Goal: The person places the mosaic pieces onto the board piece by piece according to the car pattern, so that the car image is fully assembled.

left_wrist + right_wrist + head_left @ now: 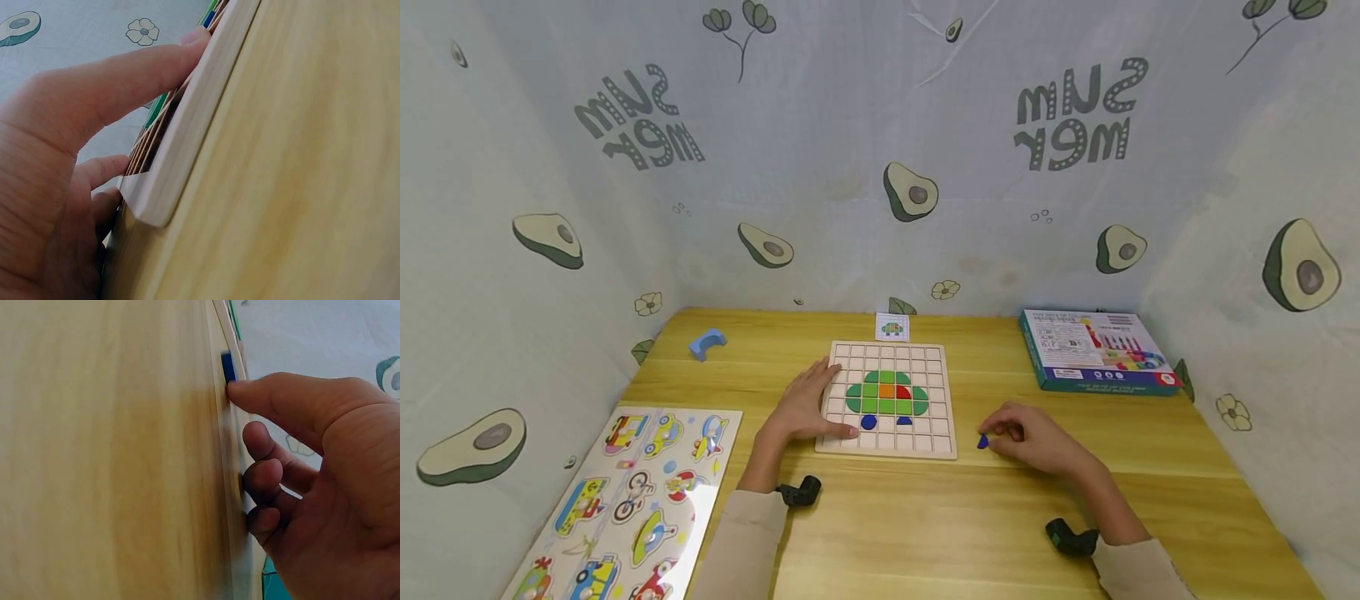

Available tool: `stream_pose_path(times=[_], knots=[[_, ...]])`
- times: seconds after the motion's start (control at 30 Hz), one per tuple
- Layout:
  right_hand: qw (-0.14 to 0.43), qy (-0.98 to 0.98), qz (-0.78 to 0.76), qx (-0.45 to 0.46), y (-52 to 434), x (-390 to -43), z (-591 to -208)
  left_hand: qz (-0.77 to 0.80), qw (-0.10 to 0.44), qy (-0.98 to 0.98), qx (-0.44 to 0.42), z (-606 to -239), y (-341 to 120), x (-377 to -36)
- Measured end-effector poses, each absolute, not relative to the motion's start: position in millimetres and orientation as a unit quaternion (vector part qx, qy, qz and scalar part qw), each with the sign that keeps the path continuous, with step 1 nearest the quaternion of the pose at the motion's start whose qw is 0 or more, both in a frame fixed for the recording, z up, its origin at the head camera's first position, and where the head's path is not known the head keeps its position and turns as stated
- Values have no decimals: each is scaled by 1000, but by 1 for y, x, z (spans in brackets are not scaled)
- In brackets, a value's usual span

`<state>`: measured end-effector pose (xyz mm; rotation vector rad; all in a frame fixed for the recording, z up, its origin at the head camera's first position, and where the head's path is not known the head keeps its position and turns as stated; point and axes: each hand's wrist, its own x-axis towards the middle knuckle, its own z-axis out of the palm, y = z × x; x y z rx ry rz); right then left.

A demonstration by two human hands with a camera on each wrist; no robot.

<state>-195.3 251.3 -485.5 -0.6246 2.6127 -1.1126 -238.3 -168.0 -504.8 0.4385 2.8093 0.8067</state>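
Note:
A square wooden grid board point(880, 443) lies mid-table, bearing a pattern of green, orange, red and blue pieces. A blue round shape point(868, 422) and a blue half-round piece point(905, 421) sit below the green ones. My left hand point(808, 404) rests on the board's left side, fingers spread. Its thumb point(144, 72) lies straight across the near edge of the board. Right of the board, my right hand point(1033, 435) pinches a small blue half-round piece point(982, 442) between thumb and index finger, low over the table. The other right fingers are curled in.
Behind the board stands a small pattern card point(892, 327). A blue arch-shaped block point(707, 342) lies at the back left. A vehicle picture puzzle point(688, 533) takes up the front left. A boxed set point(1097, 354) lies at the back right, before the printed cloth wall.

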Motion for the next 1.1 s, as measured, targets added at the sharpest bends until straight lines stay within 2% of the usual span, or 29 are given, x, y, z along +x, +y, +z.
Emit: stream_pose_path(times=[0.33, 0.73, 1.1], knots=[[120, 890, -366, -245, 250, -197, -492, 278, 92, 944, 152, -505, -168, -238], [110, 902, -368, -198, 246, -195, -492, 282, 91, 943, 152, -504, -168, -237], [60, 908, -371, -187, 222, -201, -488, 280, 88, 943, 153, -505, -169, -239]])
